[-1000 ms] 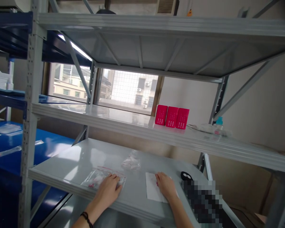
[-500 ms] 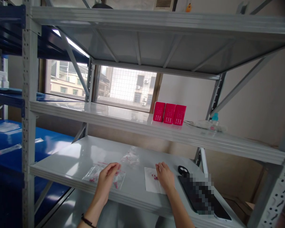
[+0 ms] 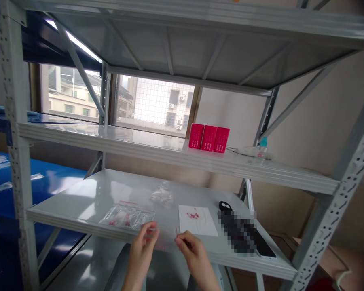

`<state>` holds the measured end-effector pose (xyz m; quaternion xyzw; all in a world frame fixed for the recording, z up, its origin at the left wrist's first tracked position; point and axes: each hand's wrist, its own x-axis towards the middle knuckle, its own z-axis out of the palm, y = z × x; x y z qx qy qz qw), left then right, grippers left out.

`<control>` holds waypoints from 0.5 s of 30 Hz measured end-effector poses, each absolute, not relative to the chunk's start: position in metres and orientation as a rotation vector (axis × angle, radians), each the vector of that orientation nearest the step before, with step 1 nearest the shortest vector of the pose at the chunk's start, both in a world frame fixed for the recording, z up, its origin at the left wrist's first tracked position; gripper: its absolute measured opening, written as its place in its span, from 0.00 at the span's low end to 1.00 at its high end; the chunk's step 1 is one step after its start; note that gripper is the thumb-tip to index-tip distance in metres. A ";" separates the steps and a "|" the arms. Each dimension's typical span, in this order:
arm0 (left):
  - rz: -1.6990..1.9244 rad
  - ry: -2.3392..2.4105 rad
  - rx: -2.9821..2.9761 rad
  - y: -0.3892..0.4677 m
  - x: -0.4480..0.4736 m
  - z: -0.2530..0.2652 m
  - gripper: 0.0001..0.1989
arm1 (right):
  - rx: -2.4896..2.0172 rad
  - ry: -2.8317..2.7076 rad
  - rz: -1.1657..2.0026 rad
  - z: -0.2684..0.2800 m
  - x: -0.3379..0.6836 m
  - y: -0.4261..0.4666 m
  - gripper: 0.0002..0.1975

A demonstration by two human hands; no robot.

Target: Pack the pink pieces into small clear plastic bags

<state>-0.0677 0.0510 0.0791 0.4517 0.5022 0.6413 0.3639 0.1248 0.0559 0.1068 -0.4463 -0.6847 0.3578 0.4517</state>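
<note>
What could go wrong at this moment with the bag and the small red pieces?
1. The left hand and right hand hold a small clear bag at the shelf edge; anything dropped may fall past it.
2. Tiny red pieces lie loose on the white sheet; a nudge could scatter them.

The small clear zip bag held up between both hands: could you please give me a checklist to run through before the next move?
1. Small clear zip bag held by both hands: ok, left hand and right hand pinch its ends.
2. Bag mouth open: cannot tell.
3. Small red pieces on the white paper sheet: ok, clustered, off the edge.
4. Other clear bag with red pieces flat on the grey metal shelf: ok.
5. Black flat device close to the paper: cannot tell, blurred.
</note>
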 end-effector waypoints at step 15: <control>1.389 1.096 1.450 0.035 -0.023 0.054 0.21 | -1.061 -1.346 0.847 0.030 0.102 0.044 0.25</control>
